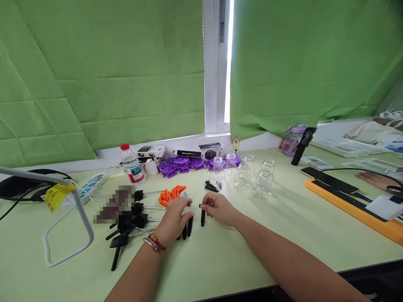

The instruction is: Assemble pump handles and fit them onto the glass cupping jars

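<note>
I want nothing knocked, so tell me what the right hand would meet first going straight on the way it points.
Probably the left hand: from the right hand, the line runs leftward across a small gap toward it, though depth is hard to judge.

Black, orange and purple on a pale yellow-green tabletop [236, 260]
Black tubes [202, 218], bright orange hooks [171, 195], purple wheel-like pieces [181, 163], colourless clear jars [262, 184] and plain green blinds [126, 75]. A clear bottle [127, 157] wears a red cap [124, 147] (its label [135, 172] mixes blue, white and red); the bracelets [155, 241] are red and silver.
</note>
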The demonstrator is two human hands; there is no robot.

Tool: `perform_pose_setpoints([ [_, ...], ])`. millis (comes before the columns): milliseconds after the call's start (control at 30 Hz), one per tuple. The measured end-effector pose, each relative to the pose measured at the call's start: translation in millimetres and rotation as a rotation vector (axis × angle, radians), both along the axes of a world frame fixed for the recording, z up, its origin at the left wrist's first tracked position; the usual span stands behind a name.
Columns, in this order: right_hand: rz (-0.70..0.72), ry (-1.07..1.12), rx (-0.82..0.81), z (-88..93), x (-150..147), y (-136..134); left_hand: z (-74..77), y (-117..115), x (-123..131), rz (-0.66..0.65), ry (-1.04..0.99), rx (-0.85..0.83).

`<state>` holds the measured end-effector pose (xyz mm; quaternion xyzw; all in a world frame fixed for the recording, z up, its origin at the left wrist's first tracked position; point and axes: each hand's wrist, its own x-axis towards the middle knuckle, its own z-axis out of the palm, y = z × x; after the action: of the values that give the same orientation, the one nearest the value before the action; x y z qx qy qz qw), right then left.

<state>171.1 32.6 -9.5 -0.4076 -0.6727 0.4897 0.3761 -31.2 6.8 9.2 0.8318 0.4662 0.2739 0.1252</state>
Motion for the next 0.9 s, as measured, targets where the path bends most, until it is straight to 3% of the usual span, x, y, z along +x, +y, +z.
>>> perform_pose_setpoints([
  [100,-0.061,-0.014,-0.091,-10.6,-4.1,3.7,4.7,1.3,-14.2,-0.061,-0.030,-0.098],
  [333,-0.140,-0.340,0.146,-17.1,-16.4,0.0,11.4,-6.9,-11.0,-0.245,0.094,-0.228],
  [533,-0.149,-0.443,0.238,-9.6,-24.9,-7.0,7.6,-6.4,-9.3,-0.212,0.180,-0.251],
  [900,-0.188,-0.530,0.242,-7.2,-30.2,-11.6,-1.9,-3.9,-5.8,-0.126,0.160,-0.254],
])
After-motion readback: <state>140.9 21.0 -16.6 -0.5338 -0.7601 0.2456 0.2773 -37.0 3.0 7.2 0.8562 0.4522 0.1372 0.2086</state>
